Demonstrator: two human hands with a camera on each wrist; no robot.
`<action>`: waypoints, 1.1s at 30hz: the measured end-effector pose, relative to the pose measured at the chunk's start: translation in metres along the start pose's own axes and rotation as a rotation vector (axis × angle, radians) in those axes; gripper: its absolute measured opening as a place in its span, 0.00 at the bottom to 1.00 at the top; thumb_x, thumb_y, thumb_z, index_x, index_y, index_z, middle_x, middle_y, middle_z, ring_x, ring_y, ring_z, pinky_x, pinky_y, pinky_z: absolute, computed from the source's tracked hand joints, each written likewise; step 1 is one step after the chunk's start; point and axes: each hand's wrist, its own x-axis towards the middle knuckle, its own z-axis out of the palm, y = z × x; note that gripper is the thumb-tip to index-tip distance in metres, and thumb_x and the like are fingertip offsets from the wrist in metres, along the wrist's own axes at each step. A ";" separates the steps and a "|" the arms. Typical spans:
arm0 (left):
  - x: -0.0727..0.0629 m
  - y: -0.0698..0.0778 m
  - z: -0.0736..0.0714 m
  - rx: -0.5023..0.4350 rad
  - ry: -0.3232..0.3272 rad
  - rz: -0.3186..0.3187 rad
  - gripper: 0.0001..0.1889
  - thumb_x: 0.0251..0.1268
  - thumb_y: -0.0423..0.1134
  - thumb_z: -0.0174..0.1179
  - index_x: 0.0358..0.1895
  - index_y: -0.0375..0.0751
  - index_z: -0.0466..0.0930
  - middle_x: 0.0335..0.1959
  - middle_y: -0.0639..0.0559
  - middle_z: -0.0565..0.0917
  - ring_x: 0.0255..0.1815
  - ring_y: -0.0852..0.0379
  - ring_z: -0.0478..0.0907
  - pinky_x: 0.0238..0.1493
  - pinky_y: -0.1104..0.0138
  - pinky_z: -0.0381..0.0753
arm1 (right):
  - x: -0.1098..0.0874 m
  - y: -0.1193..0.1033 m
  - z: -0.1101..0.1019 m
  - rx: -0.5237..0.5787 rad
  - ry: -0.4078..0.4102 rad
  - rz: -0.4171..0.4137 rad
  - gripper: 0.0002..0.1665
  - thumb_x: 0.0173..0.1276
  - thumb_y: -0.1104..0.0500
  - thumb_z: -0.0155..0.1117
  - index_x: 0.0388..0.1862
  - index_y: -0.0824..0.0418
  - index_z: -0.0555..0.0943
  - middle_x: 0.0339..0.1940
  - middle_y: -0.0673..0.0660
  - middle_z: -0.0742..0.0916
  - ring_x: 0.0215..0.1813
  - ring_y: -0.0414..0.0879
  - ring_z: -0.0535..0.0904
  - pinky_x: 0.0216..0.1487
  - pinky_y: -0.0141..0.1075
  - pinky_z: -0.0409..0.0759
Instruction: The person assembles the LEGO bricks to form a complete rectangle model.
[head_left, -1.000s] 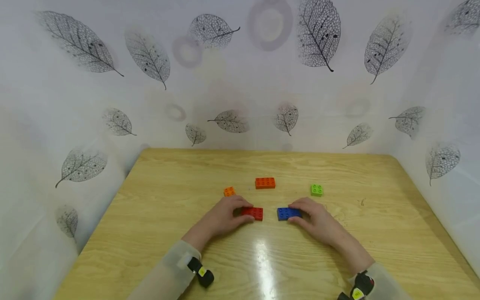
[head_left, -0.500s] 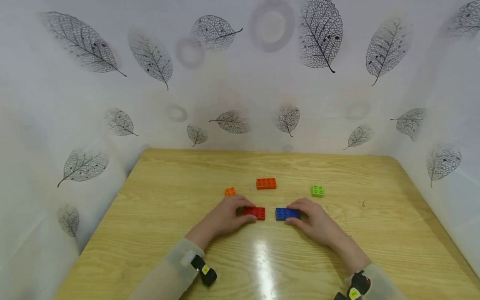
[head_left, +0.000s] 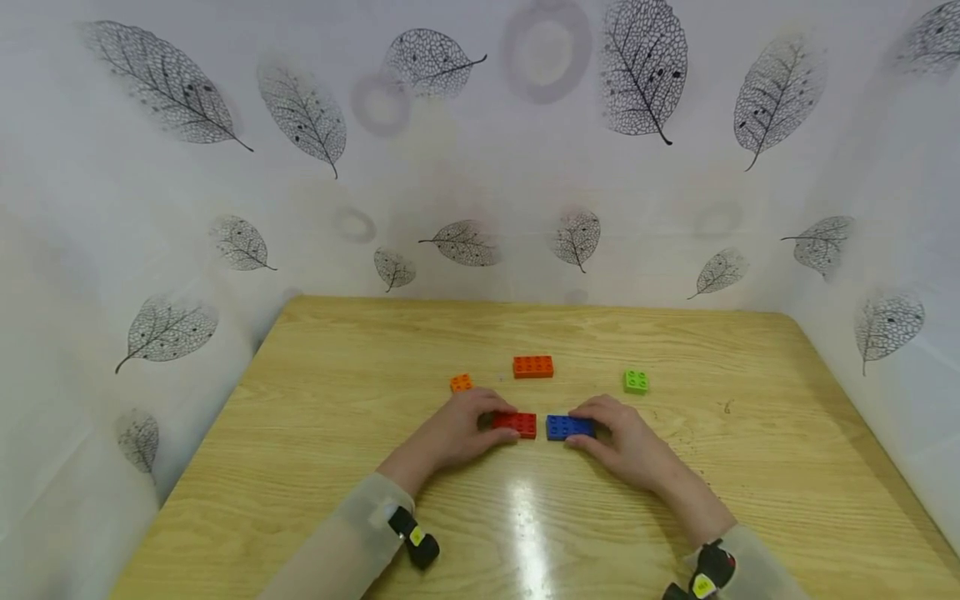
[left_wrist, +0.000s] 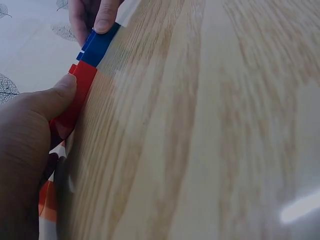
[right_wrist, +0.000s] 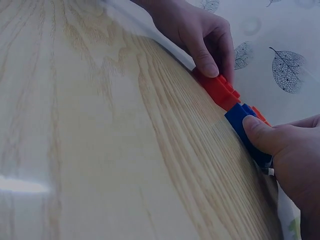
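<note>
- Pinching the red brick [head_left: 525, 425] in the head view, the left hand [head_left: 461, 429] has its thumb on the near long side and its forefinger on the far one; the right hand [head_left: 633, 442] pinches the blue brick [head_left: 558, 427] the same way. Both bricks are on the wooden counter [head_left: 360, 350], studs up, end facing end with a narrow gap between. Behind them are a long orange-red brick [head_left: 532, 367], a small orange brick [head_left: 461, 382] near the left hand, and a small green brick [head_left: 636, 382] beyond the right hand. The bricks look like moulded plastic, so I expect them to be light, stiff and hard to damage.

- Seen from the left wrist, the thumb presses flat against the red brick's smooth side wall, with the blue brick and the other hand just past it. That wall looks slick, so a light pinch could slide; taking hold low on both long sides should be steadiest and leaves the studs and facing end free.

- Seen from the right wrist, the blue brick is under the right thumb, near the facing end, and the red brick is in the left hand beyond it. From here the ends seem to meet, though the angle hides any gap. Being so light, a brick would probably twist easily if pushed off-centre, so a grip around mid-length suits it better.
</note>
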 end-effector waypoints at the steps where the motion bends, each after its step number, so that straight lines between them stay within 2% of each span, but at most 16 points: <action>1: 0.000 0.000 0.000 -0.003 0.001 0.001 0.23 0.73 0.57 0.68 0.63 0.51 0.86 0.56 0.59 0.85 0.58 0.59 0.80 0.63 0.58 0.79 | 0.000 0.000 0.000 0.002 0.001 -0.002 0.22 0.69 0.54 0.78 0.59 0.58 0.87 0.55 0.47 0.87 0.57 0.44 0.83 0.60 0.47 0.83; 9: 0.003 0.000 0.003 -0.016 0.012 0.009 0.22 0.72 0.57 0.69 0.62 0.50 0.87 0.55 0.59 0.86 0.58 0.59 0.80 0.63 0.58 0.79 | 0.004 -0.001 0.005 0.015 -0.002 -0.025 0.21 0.70 0.53 0.78 0.59 0.59 0.87 0.54 0.47 0.87 0.56 0.43 0.83 0.59 0.45 0.84; 17: 0.007 -0.002 0.005 -0.005 0.017 0.045 0.23 0.72 0.59 0.68 0.61 0.51 0.88 0.53 0.61 0.86 0.56 0.61 0.80 0.62 0.60 0.79 | 0.007 -0.004 0.005 0.016 -0.003 -0.019 0.21 0.70 0.52 0.78 0.59 0.58 0.87 0.53 0.47 0.87 0.55 0.42 0.83 0.59 0.45 0.83; 27: 0.009 -0.003 0.009 -0.064 0.032 0.013 0.22 0.70 0.57 0.71 0.60 0.51 0.88 0.53 0.61 0.86 0.56 0.61 0.80 0.63 0.60 0.79 | 0.008 -0.005 0.006 0.019 -0.006 -0.004 0.21 0.70 0.51 0.78 0.58 0.57 0.87 0.52 0.45 0.87 0.54 0.40 0.83 0.57 0.43 0.84; 33: 0.009 -0.005 0.011 -0.130 0.037 -0.039 0.21 0.67 0.57 0.73 0.58 0.54 0.90 0.52 0.63 0.86 0.57 0.62 0.80 0.65 0.60 0.77 | 0.008 -0.006 0.006 0.018 -0.008 0.003 0.21 0.70 0.51 0.78 0.58 0.57 0.87 0.52 0.44 0.86 0.54 0.40 0.82 0.57 0.43 0.84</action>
